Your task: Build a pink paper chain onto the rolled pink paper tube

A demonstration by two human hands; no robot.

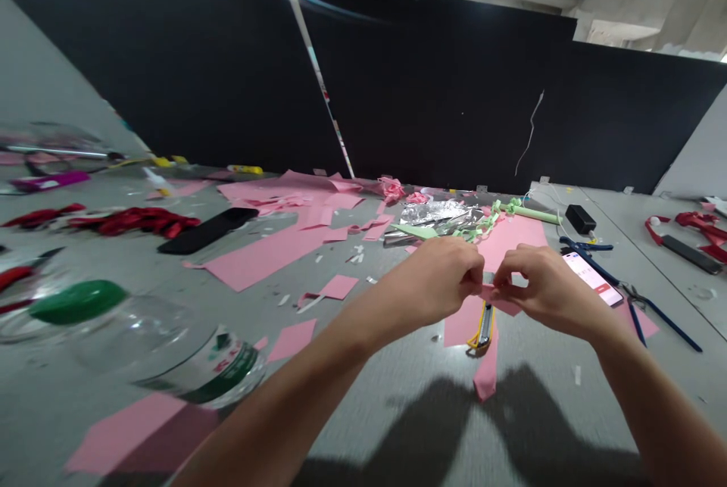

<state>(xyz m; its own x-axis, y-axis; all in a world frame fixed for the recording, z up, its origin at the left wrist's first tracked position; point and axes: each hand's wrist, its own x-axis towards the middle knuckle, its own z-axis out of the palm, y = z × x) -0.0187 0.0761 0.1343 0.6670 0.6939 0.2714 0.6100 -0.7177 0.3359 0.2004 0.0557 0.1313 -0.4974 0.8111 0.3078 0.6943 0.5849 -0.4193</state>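
Your grey surface [363, 411] spreads beneath both grips. Past them and to the left lies a large pink sheet [255, 260]. A clear bottle [198, 351] rests well left, a lit phone [594, 279] just right of your right grip [537, 286]. The box cutter [485, 324] lies below and between. Your left grip [446, 275] and right grip pinch a small pink paper piece [487, 291] by the fingertips.

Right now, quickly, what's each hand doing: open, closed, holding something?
Left hand: closed, fingertips pinching a small piece of pink paper.
Right hand: closed at thumb and fingertips, pinching the same pink paper.
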